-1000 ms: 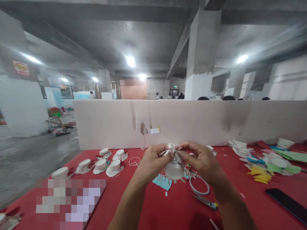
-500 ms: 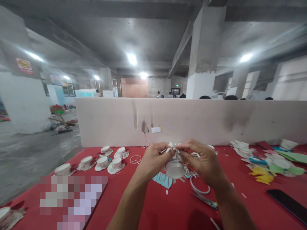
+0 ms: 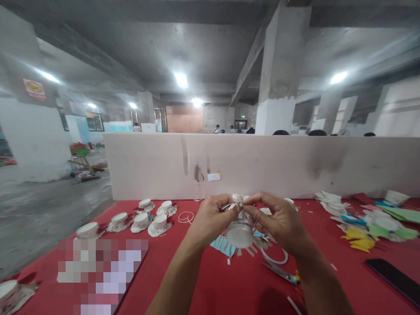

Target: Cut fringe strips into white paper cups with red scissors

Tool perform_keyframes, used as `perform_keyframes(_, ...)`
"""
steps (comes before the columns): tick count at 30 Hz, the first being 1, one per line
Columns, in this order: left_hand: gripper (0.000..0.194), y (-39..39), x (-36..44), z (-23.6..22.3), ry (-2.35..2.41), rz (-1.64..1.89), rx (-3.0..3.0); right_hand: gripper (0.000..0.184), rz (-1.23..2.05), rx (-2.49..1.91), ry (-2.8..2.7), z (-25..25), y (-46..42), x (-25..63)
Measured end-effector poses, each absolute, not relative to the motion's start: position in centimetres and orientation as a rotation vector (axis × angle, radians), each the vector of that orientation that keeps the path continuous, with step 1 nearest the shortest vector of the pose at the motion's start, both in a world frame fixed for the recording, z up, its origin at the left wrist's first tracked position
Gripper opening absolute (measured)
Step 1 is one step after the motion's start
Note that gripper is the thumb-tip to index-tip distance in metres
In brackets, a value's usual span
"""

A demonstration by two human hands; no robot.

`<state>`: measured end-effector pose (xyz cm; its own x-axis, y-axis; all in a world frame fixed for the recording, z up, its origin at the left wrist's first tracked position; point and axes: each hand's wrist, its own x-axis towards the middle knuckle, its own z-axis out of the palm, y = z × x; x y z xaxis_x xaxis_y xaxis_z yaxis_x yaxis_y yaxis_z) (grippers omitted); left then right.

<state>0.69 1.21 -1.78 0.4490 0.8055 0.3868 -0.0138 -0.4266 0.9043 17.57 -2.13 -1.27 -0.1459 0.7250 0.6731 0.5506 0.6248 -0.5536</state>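
White partition runs across the far side of the red table. Pixelated patch covers something near left, can't identify it. Left hand and right hand meet mid-table, both grasping, neither released. Between them is the held cup, tilted, wide round end facing the wearer. Left fingers pinch its narrow, stripped end; right thumb and forefinger close on the same strips, so both hands work at one spot. Exact fold or twist there is too small to tell. Phone lies near right. Fringed cups sit at left, several with flared edges down. Far right has white paper pieces, yellow scraps and green paper. Scissors lie just nearer than the white ring, by the right wrist. Cut blue paper is beside the cup, thin loops left of it.
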Motion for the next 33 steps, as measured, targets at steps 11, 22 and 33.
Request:
perform_keyframes(11,0.021,1.14,0.63,-1.71,0.690,1.101,1.801,0.017,0.148,-1.160,-1.920,-1.46,-2.24,17.33)
perform_keyframes(22,0.022,0.74,0.96,-1.48,0.731,1.085,1.803,0.009,0.147,-1.209,-1.906,-1.56,-2.30,17.56)
perform_keyframes(33,0.018,0.45,1.03,-1.39,0.789,1.107,1.872,0.009,0.161,-1.262,-1.871,-1.39,-2.90,17.59)
